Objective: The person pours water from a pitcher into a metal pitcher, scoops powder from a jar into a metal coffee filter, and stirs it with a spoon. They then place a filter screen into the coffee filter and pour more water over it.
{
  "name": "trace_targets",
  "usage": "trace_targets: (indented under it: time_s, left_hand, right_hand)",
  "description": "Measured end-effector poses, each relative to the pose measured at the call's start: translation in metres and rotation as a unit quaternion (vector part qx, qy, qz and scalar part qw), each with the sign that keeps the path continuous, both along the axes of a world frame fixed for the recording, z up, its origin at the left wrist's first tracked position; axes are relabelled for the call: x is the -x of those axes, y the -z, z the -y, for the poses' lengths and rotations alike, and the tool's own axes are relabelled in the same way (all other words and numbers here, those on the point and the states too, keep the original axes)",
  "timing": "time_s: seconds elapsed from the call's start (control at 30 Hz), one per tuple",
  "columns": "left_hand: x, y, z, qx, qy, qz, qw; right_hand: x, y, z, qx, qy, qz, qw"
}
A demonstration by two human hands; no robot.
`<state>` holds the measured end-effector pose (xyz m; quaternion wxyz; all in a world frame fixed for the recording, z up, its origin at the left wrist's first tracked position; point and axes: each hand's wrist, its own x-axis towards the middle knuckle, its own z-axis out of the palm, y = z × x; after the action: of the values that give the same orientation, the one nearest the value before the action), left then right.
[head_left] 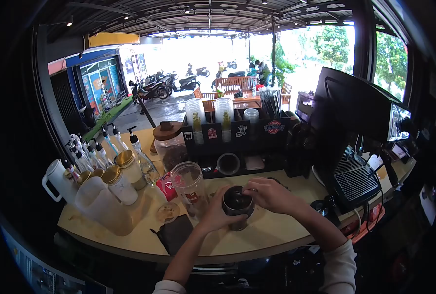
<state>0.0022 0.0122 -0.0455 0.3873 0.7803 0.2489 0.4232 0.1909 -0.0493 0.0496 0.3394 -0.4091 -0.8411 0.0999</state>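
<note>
My left hand [215,211] is wrapped round the side of a dark round container [237,220], which stands upright near the front of the counter. At its rim, on the right, the fingers of my right hand [269,194] are pinched together; what they hold, if anything, is hidden. The inside of the container looks dark. Just left of my hands stands a tall clear jar [188,186] with a red print. A dark cloth [175,234] and a small round lid [169,212] lie to the left of my left hand.
At the left are a frosted pitcher [103,206], gold-lidded jars [121,186] and several pump bottles [142,157]. A black rack [237,132] with plastic cups stands behind. On the right are a large dark monitor [355,105] and a metal drip grate [355,179].
</note>
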Motion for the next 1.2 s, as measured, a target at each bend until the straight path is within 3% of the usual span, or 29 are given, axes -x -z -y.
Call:
trace_targets:
  time_s: [0.13,0.2,0.27,0.33,0.93,1.2]
  left_hand:
    - [-0.012,0.004,0.012,-0.031,-0.079,-0.03,0.996]
    - [-0.018,0.01,0.015,0.002,-0.136,0.023,0.99]
    - [-0.017,0.008,0.018,0.007,-0.145,0.014,0.989]
    - [-0.016,0.006,0.017,0.009,-0.153,0.005,0.988]
    - [-0.006,0.001,0.011,0.044,-0.03,0.058,0.997]
    - [-0.005,-0.002,0.01,-0.01,-0.013,0.066,0.998]
  right_hand:
    - [0.0,-0.002,-0.002,0.005,-0.04,-0.014,0.999]
    - [0.0,-0.001,-0.004,0.021,-0.048,-0.021,0.998]
    - [-0.001,0.002,-0.008,-0.011,0.006,0.011,1.0]
    - [-0.001,0.0,-0.004,0.009,-0.019,-0.005,1.0]
    - [-0.002,-0.002,0.004,-0.005,-0.028,-0.014,1.0]
    - [0.0,-0.005,0.009,-0.049,-0.034,0.007,0.998]
